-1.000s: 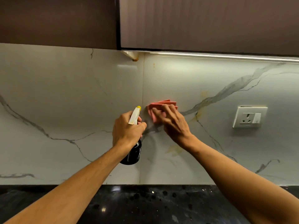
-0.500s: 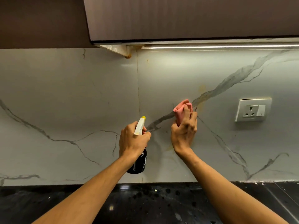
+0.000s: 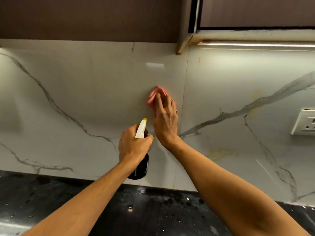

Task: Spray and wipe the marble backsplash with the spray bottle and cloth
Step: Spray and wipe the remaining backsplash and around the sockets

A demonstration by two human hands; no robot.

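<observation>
The white marble backsplash point(image 3: 81, 92) with grey veins fills the middle of the head view. My right hand point(image 3: 164, 120) presses a folded pink cloth point(image 3: 153, 97) flat against it, just left of the vertical tile seam. My left hand point(image 3: 133, 145) is wrapped around the neck of a dark spray bottle point(image 3: 140, 169) with a white trigger head and yellow nozzle tip, held upright just below and left of the cloth. Yellowish stains show on the marble to the right.
Dark brown wall cabinets point(image 3: 85, 17) hang above, with a lit light strip point(image 3: 255, 44) under the right one. A white power socket point(image 3: 305, 121) sits at the right edge. A black speckled countertop point(image 3: 153, 213) runs below the backsplash.
My right hand with the cloth has slid left across the tile seam and opened flatter on the wall. The view has swung left, so the socket now sits at the right edge.
</observation>
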